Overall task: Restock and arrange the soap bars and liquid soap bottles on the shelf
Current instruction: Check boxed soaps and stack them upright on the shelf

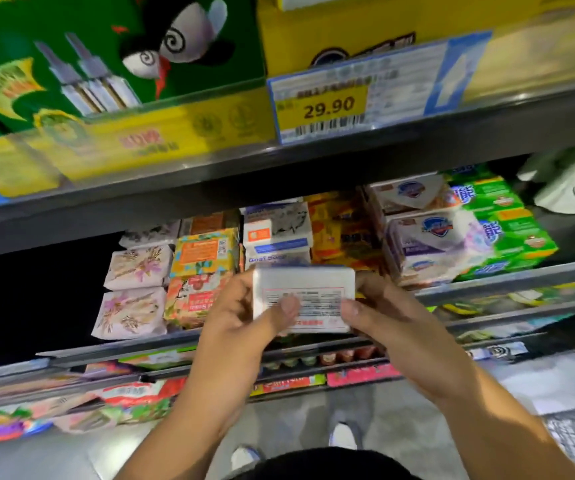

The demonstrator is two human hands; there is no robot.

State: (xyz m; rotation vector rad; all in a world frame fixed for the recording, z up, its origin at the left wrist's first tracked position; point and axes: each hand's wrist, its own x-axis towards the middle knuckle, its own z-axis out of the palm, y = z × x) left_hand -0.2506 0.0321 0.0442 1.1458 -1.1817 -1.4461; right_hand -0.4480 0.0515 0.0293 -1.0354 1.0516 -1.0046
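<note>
Two stacked soap bars in white paper printed with pale flowers point(137, 268) hold the left end of the grey metal soap shelf point(521, 276), beside orange-and-floral soap cartons point(203, 258). In front of that shelf, a person's left hand point(244, 317) pinches the left end of a white rectangular soap box with a printed label point(303, 296), thumb flat on the label and fingers curled behind. The box hangs in the air just short of the shelf lip, directly before a stack of white-and-blue goat soap boxes point(277, 237). The right hand point(393, 320) clamps the opposite end the same way.

Further right sit yellow-orange soap packs point(345, 233), white-and-purple multi-packs with a blue shield point(431, 244) and bright green packs point(508, 223).

The step appears to be shelving this box on its matching stack. Done well, that likely means turning the box so its branded face shows forward and the label side goes down or back, keeping it level, and sliding it straight in between the cartons and the yellow-orange packs without nudging either. Letting go only once it sits square should keep the stack from toppling.
</note>
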